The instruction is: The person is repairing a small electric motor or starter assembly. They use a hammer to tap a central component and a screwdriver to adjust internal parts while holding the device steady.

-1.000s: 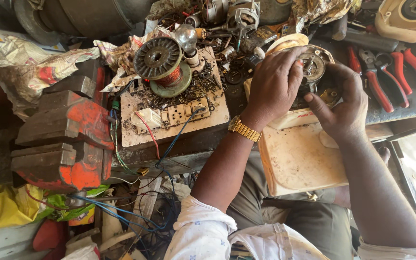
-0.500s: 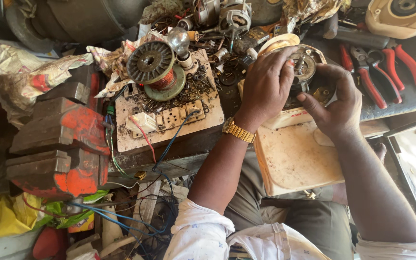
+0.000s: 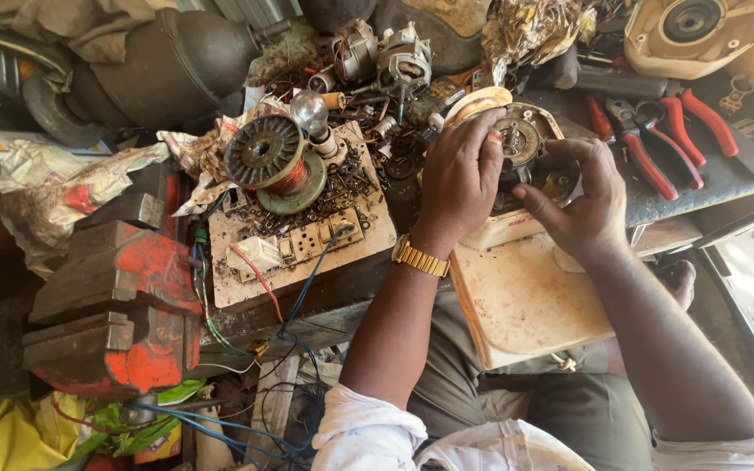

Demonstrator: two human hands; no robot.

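My left hand (image 3: 462,179), with a gold watch on its wrist, rests palm-down on the left side of a round metal motor part (image 3: 527,144) at the upper middle of the bench. My right hand (image 3: 582,202) grips the same part from the right, fingers curled over its rim. The part sits on a cream plastic housing (image 3: 525,296) that reaches toward my lap. Much of the part is hidden under my fingers.
A copper-wound coil (image 3: 270,161) and a light bulb (image 3: 310,112) sit on a switch board (image 3: 307,249). A red bench vise (image 3: 115,305) stands at left. Red-handled pliers (image 3: 656,144) lie at right. Loose wires (image 3: 246,419) hang below.
The view has shifted slightly. Both hands stay on the motor part, with only small changes in finger position.
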